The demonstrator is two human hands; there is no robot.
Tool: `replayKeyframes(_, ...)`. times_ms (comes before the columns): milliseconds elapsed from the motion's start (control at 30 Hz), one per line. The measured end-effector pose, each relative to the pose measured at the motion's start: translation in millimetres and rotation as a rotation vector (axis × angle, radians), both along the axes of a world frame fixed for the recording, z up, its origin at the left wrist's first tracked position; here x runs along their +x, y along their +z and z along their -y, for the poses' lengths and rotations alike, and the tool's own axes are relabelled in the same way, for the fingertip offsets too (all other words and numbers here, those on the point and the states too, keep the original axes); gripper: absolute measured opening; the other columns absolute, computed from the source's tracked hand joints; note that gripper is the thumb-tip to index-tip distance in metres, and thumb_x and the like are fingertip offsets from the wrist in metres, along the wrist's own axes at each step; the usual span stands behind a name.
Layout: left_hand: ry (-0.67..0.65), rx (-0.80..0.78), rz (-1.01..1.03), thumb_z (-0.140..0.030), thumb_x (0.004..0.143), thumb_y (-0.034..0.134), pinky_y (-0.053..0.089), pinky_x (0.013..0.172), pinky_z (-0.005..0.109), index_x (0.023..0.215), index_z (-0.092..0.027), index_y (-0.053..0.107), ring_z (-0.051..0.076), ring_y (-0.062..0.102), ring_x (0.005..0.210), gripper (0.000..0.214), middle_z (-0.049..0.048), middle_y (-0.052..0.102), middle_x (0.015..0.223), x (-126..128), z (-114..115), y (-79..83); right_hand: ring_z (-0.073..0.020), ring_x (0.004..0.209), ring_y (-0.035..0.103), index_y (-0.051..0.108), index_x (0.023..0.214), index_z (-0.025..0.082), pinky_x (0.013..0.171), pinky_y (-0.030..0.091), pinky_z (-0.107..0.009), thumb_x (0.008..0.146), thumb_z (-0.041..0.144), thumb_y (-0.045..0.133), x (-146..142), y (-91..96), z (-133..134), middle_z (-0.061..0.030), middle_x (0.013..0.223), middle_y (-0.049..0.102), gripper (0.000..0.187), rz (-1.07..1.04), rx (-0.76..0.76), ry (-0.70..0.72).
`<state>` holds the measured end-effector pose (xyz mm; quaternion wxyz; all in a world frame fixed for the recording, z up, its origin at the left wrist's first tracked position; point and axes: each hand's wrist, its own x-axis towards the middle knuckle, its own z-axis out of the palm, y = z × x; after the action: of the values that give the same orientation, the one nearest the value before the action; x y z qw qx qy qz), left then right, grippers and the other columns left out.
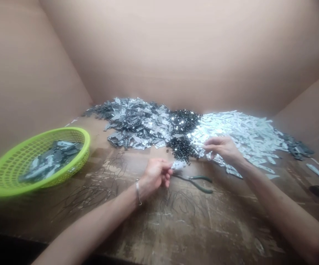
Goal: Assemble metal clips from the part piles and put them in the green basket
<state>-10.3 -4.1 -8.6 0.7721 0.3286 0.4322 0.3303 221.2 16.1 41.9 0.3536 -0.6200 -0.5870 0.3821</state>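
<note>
My left hand pinches a small pale flat metal piece between thumb and fingers, in front of the pile of small dark round parts. To its right, my right hand has its fingers pressed together at the near left edge of the heap of shiny silver flat pieces. What its fingertips hold, if anything, is too blurred to name. Pliers with dark green handles lie on the table just right of my left hand, their jaws partly behind it.
A yellow-green plastic basket with grey metal pieces stands at left. Behind my left hand lies a heap of grey metal plates. Thin wire-like strands lie on the worn wooden table. Cardboard-coloured walls enclose the back and sides.
</note>
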Motion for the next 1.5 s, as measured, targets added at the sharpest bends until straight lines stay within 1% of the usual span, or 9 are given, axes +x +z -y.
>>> replayKeyframes(100, -0.014, 0.004, -0.004, -0.017, 0.068, 0.053, 0.035, 0.027, 0.017, 0.065, -0.011, 0.046, 0.007, 0.043, 0.035, 0.009, -0.0007, 0.049, 0.049, -0.1, 0.4, 1.4, -0.0109, 0.046, 0.053, 0.063, 0.065, 0.013, 0.040, 0.045, -0.022, 0.058, 0.029, 0.065, -6.0, 3.4, 13.4, -0.0054, 0.060, 0.061, 0.018, -0.088, -0.048, -0.036)
replayKeyframes(200, -0.041, -0.013, -0.021, -0.016, 0.068, 0.053, 0.035, 0.027, 0.018, 0.065, -0.010, 0.046, 0.007, 0.042, 0.035, 0.009, -0.0005, 0.049, 0.049, -1.6, 0.4, 1.1, -0.0106, 0.046, 0.053, 0.063, 0.067, 0.013, 0.044, 0.046, -0.023, 0.060, 0.025, 0.064, -6.8, -0.8, 20.6, -0.0041, 0.057, 0.061, 0.014, -0.113, -0.059, -0.055)
replayKeyframes(400, -0.098, -0.030, -0.035, -0.016, 0.068, 0.052, 0.036, 0.027, 0.018, 0.067, -0.010, 0.049, 0.007, 0.043, 0.036, 0.007, 0.0004, 0.049, 0.050, -7.2, -1.2, -2.8, -0.0109, 0.048, 0.054, 0.061, 0.080, 0.015, 0.048, 0.047, -0.026, 0.063, 0.024, 0.061, -12.4, -11.2, 29.5, -0.0022, 0.059, 0.059, 0.020, -0.218, -0.096, 0.050)
replayKeyframes(567, -0.135, -0.049, -0.051, -0.018, 0.067, 0.054, 0.034, 0.026, 0.017, 0.066, -0.011, 0.048, 0.006, 0.042, 0.035, 0.009, -0.0007, 0.047, 0.049, -10.6, -2.5, -0.8, -0.0111, 0.048, 0.054, 0.054, 0.087, 0.012, 0.040, 0.042, -0.022, 0.060, 0.014, 0.062, -25.4, -22.3, 32.5, -0.0012, 0.059, 0.057, 0.028, -0.411, -0.235, 0.101)
replayKeyframes(667, -0.148, -0.045, -0.074, -0.018, 0.066, 0.055, 0.035, 0.027, 0.016, 0.067, -0.011, 0.048, 0.006, 0.043, 0.036, 0.010, -0.0006, 0.048, 0.050, -12.0, -3.4, -0.3, -0.0103, 0.046, 0.053, 0.052, 0.089, 0.011, 0.037, 0.039, -0.020, 0.059, 0.014, 0.063, -30.2, -31.6, 30.8, -0.0009, 0.059, 0.056, 0.032, -0.509, -0.291, 0.164)
replayKeyframes(833, -0.159, -0.050, -0.102, -0.018, 0.066, 0.056, 0.034, 0.027, 0.016, 0.070, -0.010, 0.050, 0.006, 0.043, 0.036, 0.011, -0.0007, 0.048, 0.051, -11.3, -4.7, -3.6, -0.0098, 0.045, 0.052, 0.051, 0.089, 0.010, 0.036, 0.038, -0.018, 0.059, 0.014, 0.063, -34.2, -35.4, 28.3, -0.0010, 0.058, 0.055, 0.033, -0.503, -0.331, 0.219)
replayKeyframes(967, -0.146, -0.065, -0.116, -0.019, 0.067, 0.055, 0.031, 0.025, 0.016, 0.070, -0.010, 0.050, 0.005, 0.041, 0.034, 0.010, -0.0013, 0.047, 0.049, -8.2, -4.2, -3.1, -0.0099, 0.045, 0.052, 0.051, 0.089, 0.010, 0.035, 0.038, -0.018, 0.059, 0.013, 0.063, -35.3, -33.6, 27.9, -0.0008, 0.058, 0.054, 0.033, -0.485, -0.331, 0.211)
replayKeyframes(1100, -0.159, -0.058, -0.114, -0.019, 0.067, 0.055, 0.032, 0.026, 0.016, 0.069, -0.010, 0.050, 0.005, 0.040, 0.033, 0.010, -0.0013, 0.047, 0.049, -6.8, -3.6, -2.8, -0.0095, 0.044, 0.052, 0.051, 0.089, 0.011, 0.033, 0.037, -0.018, 0.059, 0.014, 0.063, -35.2, -34.4, 28.3, 0.0003, 0.056, 0.054, 0.033, -0.484, -0.329, 0.215)
replayKeyframes(1500, -0.128, -0.065, -0.122, -0.017, 0.066, 0.056, 0.031, 0.025, 0.015, 0.068, -0.010, 0.049, 0.005, 0.040, 0.032, 0.010, -0.0016, 0.047, 0.047, -3.2, -0.7, -1.8, -0.0094, 0.043, 0.051, 0.051, 0.089, 0.012, 0.033, 0.037, -0.018, 0.059, 0.013, 0.063, -35.6, -36.1, 28.1, 0.0003, 0.056, 0.054, 0.032, -0.457, -0.340, 0.216)
